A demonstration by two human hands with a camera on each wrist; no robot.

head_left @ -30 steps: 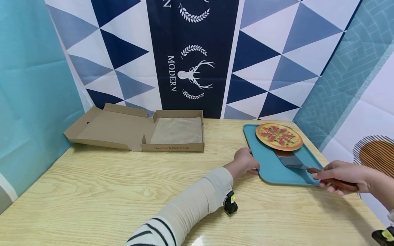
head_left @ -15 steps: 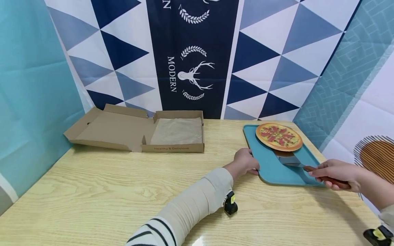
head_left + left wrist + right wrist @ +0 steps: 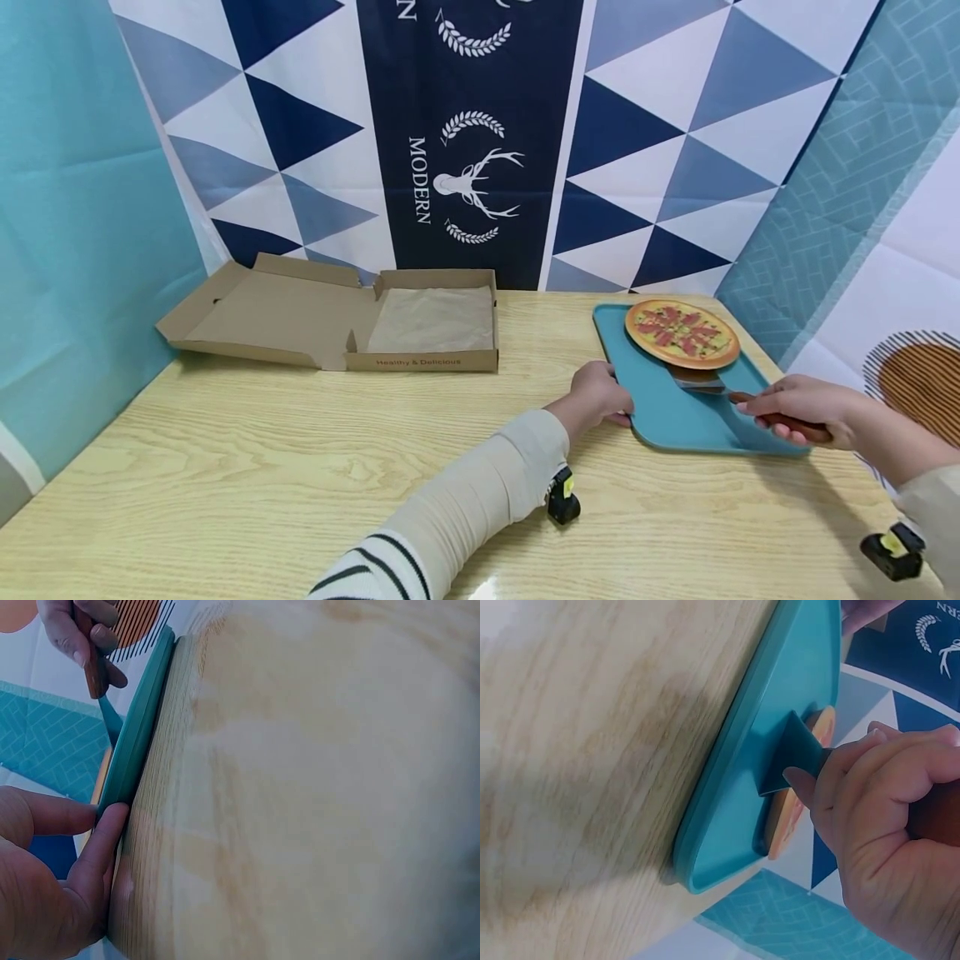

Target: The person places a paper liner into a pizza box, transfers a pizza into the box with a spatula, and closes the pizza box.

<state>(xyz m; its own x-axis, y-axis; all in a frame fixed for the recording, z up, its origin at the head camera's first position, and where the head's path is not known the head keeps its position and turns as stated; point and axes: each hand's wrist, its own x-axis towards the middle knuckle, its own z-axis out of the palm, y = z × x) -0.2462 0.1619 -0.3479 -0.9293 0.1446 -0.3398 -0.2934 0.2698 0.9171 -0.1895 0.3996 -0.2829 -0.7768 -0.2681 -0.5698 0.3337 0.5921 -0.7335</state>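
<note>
A round pizza [image 3: 682, 333] lies on the blue tray [image 3: 667, 421] at the right of the table, near the tray's far end. My left hand [image 3: 597, 392] pinches the tray's near left edge, its thumb and a finger on either side of the rim in the left wrist view. Around the wooden handle of a spatula, my right hand [image 3: 806, 408] has its fingers curled. The spatula's metal blade [image 3: 791, 754] slants down over the tray, its front edge hidden at the pizza's near rim.
An open cardboard pizza box [image 3: 420, 360] stands at the back left, its lid [image 3: 277, 308] folded out leftward. A sheet of paper [image 3: 431, 321] lines its base. Patterned cloths [image 3: 465, 242] hang behind the wooden table [image 3: 262, 467] and along both sides.
My right hand has moved left and forward with the spatula, and more of the blade has gone behind the pizza's near rim. The left hand stays on the tray edge.
</note>
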